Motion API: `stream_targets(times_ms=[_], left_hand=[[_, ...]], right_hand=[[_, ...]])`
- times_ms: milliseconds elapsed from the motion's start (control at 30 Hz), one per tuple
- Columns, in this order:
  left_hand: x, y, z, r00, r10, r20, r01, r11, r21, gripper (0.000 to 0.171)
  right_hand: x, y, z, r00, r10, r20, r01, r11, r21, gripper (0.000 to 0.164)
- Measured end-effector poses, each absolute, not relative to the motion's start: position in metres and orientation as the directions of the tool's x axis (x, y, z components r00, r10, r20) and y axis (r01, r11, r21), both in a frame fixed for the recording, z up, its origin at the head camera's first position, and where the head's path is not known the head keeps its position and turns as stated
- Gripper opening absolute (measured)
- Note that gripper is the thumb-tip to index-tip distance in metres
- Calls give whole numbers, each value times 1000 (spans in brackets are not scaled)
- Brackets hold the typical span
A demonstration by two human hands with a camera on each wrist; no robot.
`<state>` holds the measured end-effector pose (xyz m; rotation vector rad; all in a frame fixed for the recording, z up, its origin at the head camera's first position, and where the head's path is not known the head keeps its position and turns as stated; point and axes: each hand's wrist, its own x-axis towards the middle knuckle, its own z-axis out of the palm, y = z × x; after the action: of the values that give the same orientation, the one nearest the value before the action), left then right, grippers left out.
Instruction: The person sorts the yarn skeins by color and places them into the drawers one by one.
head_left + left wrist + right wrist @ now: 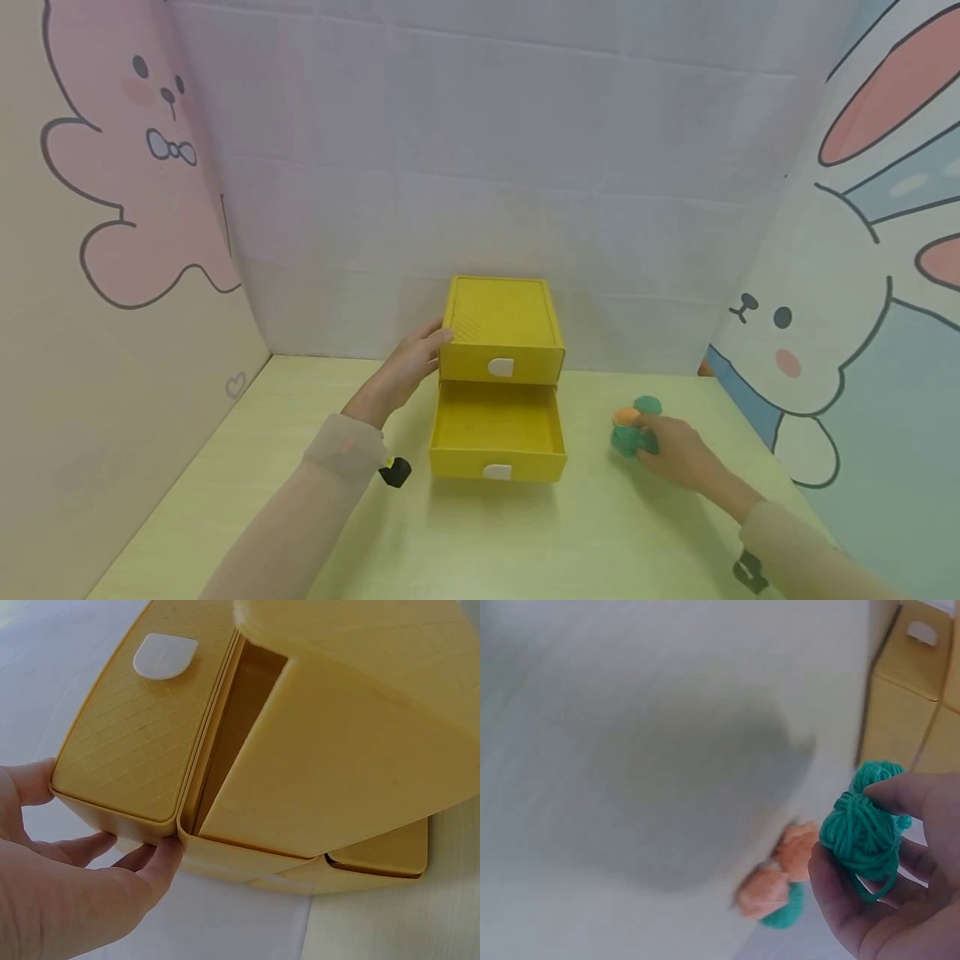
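A small yellow drawer cabinet [501, 310] stands at the middle of the table, its lower drawer [497, 465] pulled out and its upper drawer [480, 365] closed. My left hand [408, 367] rests against the cabinet's left side near the top; in the left wrist view its fingertips [154, 859] touch the side wall by the upper drawer. On the right, my right hand [678, 450] pinches a green yarn bundle [861, 832] between thumb and fingers, above the table. Beside it lie orange yarn balls [765, 891] and another green yarn ball [784, 909].
The lower drawer shows a bare yellow floor [497, 421]. A pale wall [495, 167] stands behind the cabinet, and printed side panels with a bear [150, 108] and a rabbit [810, 275] flank the pale yellow table [517, 542].
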<state>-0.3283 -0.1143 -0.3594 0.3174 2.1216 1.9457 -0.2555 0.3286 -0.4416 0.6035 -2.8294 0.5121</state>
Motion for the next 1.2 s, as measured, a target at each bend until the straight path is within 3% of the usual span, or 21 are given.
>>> stream_targets(times_ms=[167, 400, 633, 767, 1200], left_hand=[[-328, -114, -359, -946, 323, -34, -5, 89, 996, 66], [-328, -115, -359, -947, 321, -29, -2, 85, 996, 66], [-327, -116, -359, -948, 317, -30, -2, 89, 996, 67], [-327, -115, -359, -948, 315, -35, -9, 85, 996, 67], [-328, -116, -360, -944, 327, -36, -7, 88, 996, 69]], right_hand=[[-254, 310, -420, -863, -371, 342, -474, 829, -298, 31], [-246, 273, -382, -855, -407, 322, -504, 800, -326, 29], [-245, 238, -359, -803, -472, 363, -580, 757, -299, 28], [-247, 217, -353, -768, -513, 384, -627, 724, -288, 30], [-260, 165, -355, -764, -563, 315, -644, 701, -307, 33]])
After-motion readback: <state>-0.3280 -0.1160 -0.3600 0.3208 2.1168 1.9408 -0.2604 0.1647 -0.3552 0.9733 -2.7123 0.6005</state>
